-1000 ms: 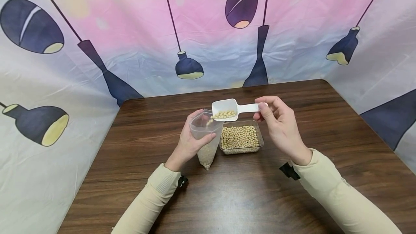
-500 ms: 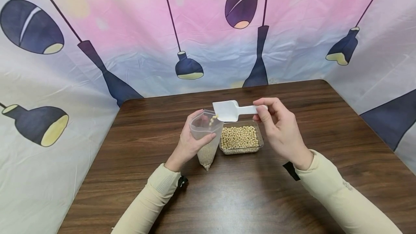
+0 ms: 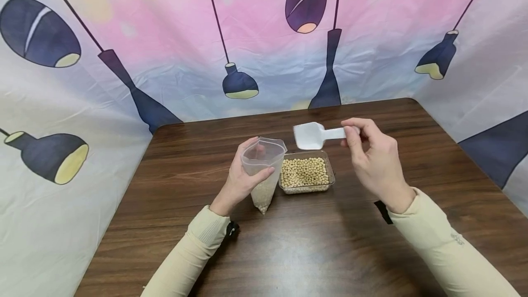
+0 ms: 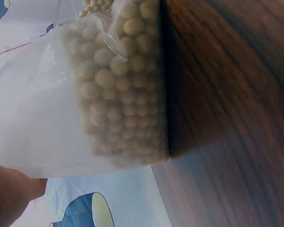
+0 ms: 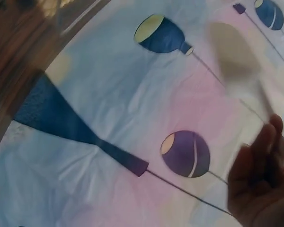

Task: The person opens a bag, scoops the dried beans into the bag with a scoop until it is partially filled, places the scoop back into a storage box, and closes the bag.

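The left hand grips a clear plastic bag near its open mouth, fingers behind and thumb in front. Pale round beans fill the lower part of the bag, which stands upright on the table. The right hand pinches the handle of a white scoop, which looks empty and is held above the back of a clear tub of beans. In the right wrist view the scoop is blurred, with the right hand at its handle.
The tub sits just right of the bag on a dark wooden table. Behind the table hangs a cloth printed with lamps, and it continues along both sides.
The scoop, earlier tipped over the bag with beans falling in, has emptied. The right hand has moved it right, away from the bag's mouth. The left hand and bag stay nearly still.
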{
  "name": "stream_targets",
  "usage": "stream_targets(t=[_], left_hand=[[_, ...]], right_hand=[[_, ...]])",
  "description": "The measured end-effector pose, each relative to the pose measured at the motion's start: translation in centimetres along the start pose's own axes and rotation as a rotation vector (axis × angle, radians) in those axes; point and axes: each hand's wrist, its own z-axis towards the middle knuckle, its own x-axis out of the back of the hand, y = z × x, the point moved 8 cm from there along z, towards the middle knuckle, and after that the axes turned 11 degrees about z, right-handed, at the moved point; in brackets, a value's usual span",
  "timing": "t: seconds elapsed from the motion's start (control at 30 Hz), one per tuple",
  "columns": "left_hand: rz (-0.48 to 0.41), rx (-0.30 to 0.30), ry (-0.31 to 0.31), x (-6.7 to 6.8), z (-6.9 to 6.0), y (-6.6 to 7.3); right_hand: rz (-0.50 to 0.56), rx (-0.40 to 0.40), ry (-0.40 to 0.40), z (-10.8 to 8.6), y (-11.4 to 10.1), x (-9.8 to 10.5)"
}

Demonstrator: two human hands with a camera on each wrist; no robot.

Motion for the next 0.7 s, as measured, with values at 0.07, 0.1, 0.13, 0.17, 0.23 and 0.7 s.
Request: stream_targets(t=[0.07, 0.1, 0.13, 0.17, 0.23, 0.7], left_hand=[[-0.002, -0.002, 0.001, -0.1, 0.1, 0.1], [-0.003, 0.002, 0.0, -0.1, 0.2, 0.0], [-0.008, 0.007, -0.002, -0.2, 0.2, 0.0], [-0.013, 0.011, -0.004, -0.3, 0.3, 0.0], [-0.018, 0.014, -0.007, -0.5, 0.3, 0.0], [-0.008, -0.034, 0.021, -0.5, 0.4, 0.5]], right_hand=[[-0.092, -0.075, -0.064, -0.1, 1.1, -0.1], [-0.132, -0.108, -0.111, -0.3, 1.7, -0.4], [-0.166, -0.14, -0.157, -0.6, 2.3, -0.8], [-0.196, -0.173, -0.202, -0.9, 2.9, -1.1], [-0.239, -0.227, -0.275, -1.5, 3.8, -1.9], [0.097, -0.787, -0.464, -5.8, 12.3, -2.8]])
